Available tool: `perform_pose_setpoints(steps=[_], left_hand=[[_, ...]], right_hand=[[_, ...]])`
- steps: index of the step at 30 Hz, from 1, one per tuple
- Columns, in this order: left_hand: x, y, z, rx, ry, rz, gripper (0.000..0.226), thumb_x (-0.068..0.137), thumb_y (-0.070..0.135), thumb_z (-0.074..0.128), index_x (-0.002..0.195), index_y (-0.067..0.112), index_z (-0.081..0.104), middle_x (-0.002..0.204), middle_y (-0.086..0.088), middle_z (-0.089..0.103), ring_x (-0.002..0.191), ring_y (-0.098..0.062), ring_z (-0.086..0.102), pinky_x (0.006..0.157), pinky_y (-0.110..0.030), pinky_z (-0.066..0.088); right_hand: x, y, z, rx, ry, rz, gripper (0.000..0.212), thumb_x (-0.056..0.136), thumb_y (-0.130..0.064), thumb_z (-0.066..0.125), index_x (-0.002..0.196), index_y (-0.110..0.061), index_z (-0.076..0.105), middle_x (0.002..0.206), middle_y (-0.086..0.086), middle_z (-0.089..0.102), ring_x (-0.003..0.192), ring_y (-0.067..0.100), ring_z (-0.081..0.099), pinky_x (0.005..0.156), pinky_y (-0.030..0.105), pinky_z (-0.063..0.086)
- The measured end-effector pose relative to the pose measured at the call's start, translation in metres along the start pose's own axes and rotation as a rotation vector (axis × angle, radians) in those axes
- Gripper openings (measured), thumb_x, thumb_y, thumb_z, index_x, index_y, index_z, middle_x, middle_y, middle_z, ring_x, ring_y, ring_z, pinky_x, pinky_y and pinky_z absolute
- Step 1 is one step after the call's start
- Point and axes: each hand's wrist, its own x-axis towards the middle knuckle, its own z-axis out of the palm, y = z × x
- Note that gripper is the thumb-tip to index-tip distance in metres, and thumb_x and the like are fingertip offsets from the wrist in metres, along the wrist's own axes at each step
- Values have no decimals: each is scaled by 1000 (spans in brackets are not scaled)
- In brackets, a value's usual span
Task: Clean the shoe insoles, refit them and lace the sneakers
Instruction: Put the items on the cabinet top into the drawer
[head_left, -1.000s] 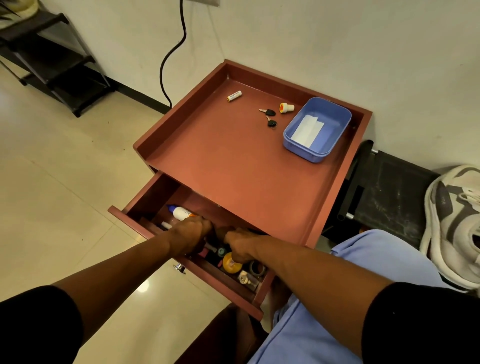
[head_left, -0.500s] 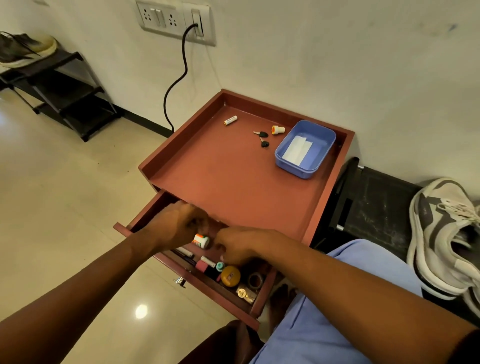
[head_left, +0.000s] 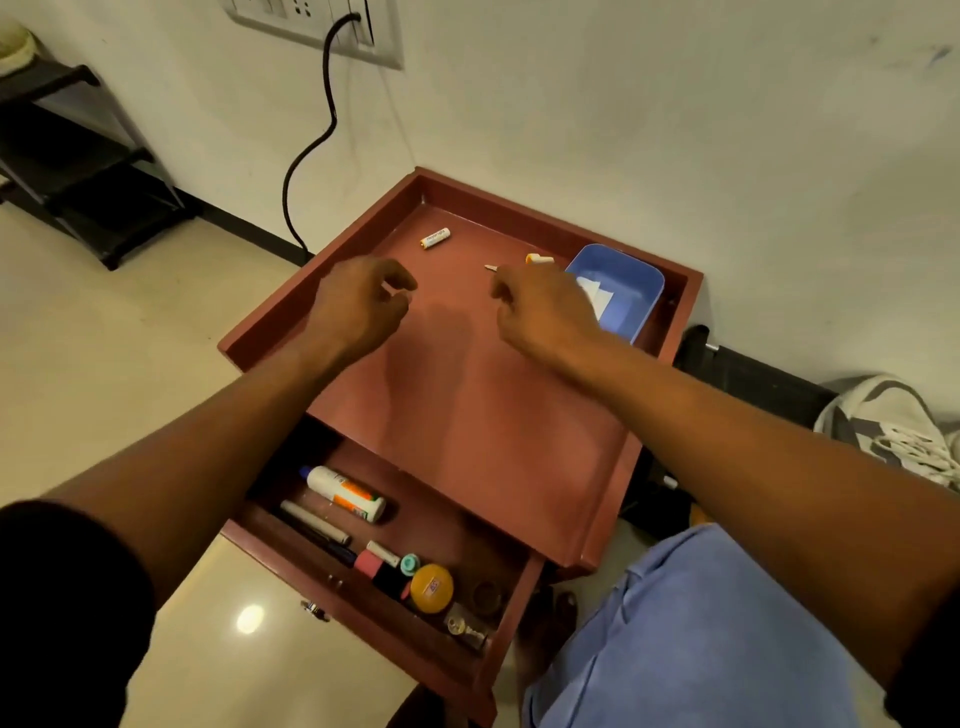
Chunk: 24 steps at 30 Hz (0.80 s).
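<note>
A white and grey sneaker (head_left: 893, 431) with white laces lies on the floor at the far right, partly cut off by the frame edge. No insole is visible. My left hand (head_left: 358, 306) hovers over the left part of the red side table (head_left: 467, 395), fingers loosely curled and apart, with nothing seen in them. My right hand (head_left: 545, 312) hovers over the table's back right, beside the blue tray (head_left: 641, 291), also loosely curled and holding nothing visible.
The table's drawer (head_left: 395, 613) stands open toward me, holding a glue bottle (head_left: 345, 493), markers, an orange tin (head_left: 431, 587) and small bits. A battery (head_left: 435, 238), a key and an orange cap lie on top. A black shoe rack (head_left: 78, 171) stands far left.
Both hands have come up out of the open drawer and now hover over the table top. The camera has tilted up, so the drawer's contents are uncovered.
</note>
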Motion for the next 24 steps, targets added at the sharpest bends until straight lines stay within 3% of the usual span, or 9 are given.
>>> perform_pose_setpoints(steps=[3,7,12,16,18,24], left_hand=[[32,-1,13,33,19,-42,26,97,22,68,122,17,71,124,-4,69,103,-18,67,91,-41,58],[66,-5,32,114,12,-37,39,95,26,67,132,15,65,127,-10,63,110,-27,63,97,-43,53],[104,-3,54,150,-17,-130,54,93,27,64,142,10,51,142,-19,50,124,-40,52,103,-48,45],[124,-9,65,221,-90,-157,34,92,31,64,116,7,63,128,-23,57,114,-44,55,96,-53,49],[128,-11,68,218,-72,-175,30,92,31,66,112,8,67,123,-21,60,112,-42,57,94,-52,51],[122,-15,73,181,91,-177,20,91,13,60,104,14,75,113,-13,68,105,-35,63,86,-48,57]], right_hand=[[32,23,-7,-66,29,15,15,86,-14,62,99,-13,69,96,7,70,87,29,64,61,31,44],[66,42,-15,-219,-88,-33,32,85,-18,65,117,-15,67,117,9,67,104,32,63,83,42,55],[106,61,-14,-325,-221,-86,46,86,-12,66,131,-20,62,130,11,62,113,32,61,81,32,48],[120,61,-12,-351,-241,-62,33,80,-11,72,112,-14,72,115,11,69,97,34,66,80,35,56],[122,61,-10,-372,-241,-59,25,79,-11,72,105,-12,73,107,13,70,90,34,66,79,38,59],[121,63,-4,-375,-214,-46,27,77,-6,69,103,-11,70,104,15,68,78,32,58,68,31,47]])
